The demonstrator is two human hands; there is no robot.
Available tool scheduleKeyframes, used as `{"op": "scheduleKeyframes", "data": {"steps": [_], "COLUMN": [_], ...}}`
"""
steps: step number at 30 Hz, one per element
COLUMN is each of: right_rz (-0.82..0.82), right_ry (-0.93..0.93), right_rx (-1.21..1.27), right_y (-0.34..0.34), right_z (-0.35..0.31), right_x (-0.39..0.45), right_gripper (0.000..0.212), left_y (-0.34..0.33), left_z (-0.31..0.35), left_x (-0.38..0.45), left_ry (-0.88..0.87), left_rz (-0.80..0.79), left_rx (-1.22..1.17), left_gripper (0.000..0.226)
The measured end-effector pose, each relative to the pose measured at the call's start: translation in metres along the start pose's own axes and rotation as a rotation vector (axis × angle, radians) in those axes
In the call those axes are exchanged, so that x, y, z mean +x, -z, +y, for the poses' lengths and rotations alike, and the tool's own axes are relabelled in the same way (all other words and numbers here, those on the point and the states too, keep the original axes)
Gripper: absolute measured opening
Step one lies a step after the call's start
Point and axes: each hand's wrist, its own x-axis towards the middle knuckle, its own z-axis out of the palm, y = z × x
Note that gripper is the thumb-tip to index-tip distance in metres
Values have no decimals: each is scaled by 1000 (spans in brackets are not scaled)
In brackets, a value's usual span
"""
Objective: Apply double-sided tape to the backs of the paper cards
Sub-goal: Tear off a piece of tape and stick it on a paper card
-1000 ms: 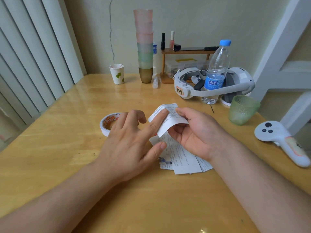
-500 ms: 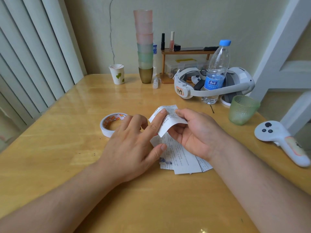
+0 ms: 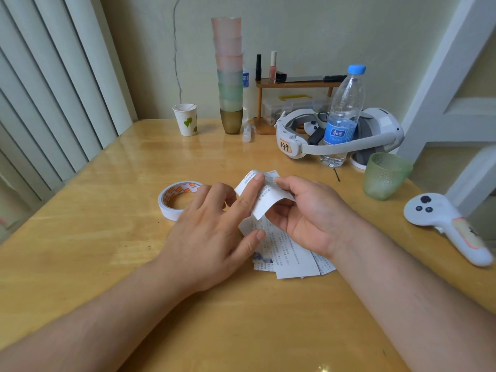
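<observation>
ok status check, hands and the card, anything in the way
Right hand pinching a curled paper card. Left hand forefinger pressing along it. Tape roll idle beside left hand. More cards underneath, nothing in the way.

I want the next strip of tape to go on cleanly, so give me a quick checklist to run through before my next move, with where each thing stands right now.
1. Card in hand: ok. The right hand pinches a curled paper card above the table.
2. Left hand steadying it: ok. Its index finger lies straight against the card.
3. Tape roll within reach: ok, flat on the table just beyond the left hand.
4. Tape already on this card: cannot tell.
5. Remaining cards: ok, piled on the table under the hands.
6. Loose tape end ready to pull: cannot tell.
</observation>
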Motion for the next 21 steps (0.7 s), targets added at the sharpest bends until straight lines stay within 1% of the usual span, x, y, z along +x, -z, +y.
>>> {"op": "scheduleKeyframes", "data": {"steps": [7, 10, 12, 14, 15, 18, 19, 21], "right_rz": [4, 46, 78, 89, 92, 103, 102, 83], "right_ry": [6, 9, 27, 47, 62, 139, 163, 197], "right_rx": [0, -56, -91, -102, -114, -234, -286, -384], "right_y": [1, 5, 8, 9, 8, 7, 7, 6], "right_z": [1, 1, -1, -3, -4, -6, -6, -7], "right_x": [2, 4, 7, 7, 7, 6, 5, 3], "right_gripper": [22, 24, 26, 25, 23, 18, 17, 17], "left_y": [0, 3, 8, 12, 13, 10, 9, 7], "left_z": [-1, -2, -4, -4, -3, -4, -6, -12], "left_x": [-1, 1, 1, 1, 2, 8, 10, 11], "left_ry": [7, 8, 42, 167, 256, 524, 601, 680], "left_rz": [-7, 22, 34, 55, 80, 179, 186, 157], "left_rx": [-31, -61, -115, -299, -419, -695, -775, -871], "left_gripper": [76, 78, 76, 72, 63, 6, 11, 37]}}
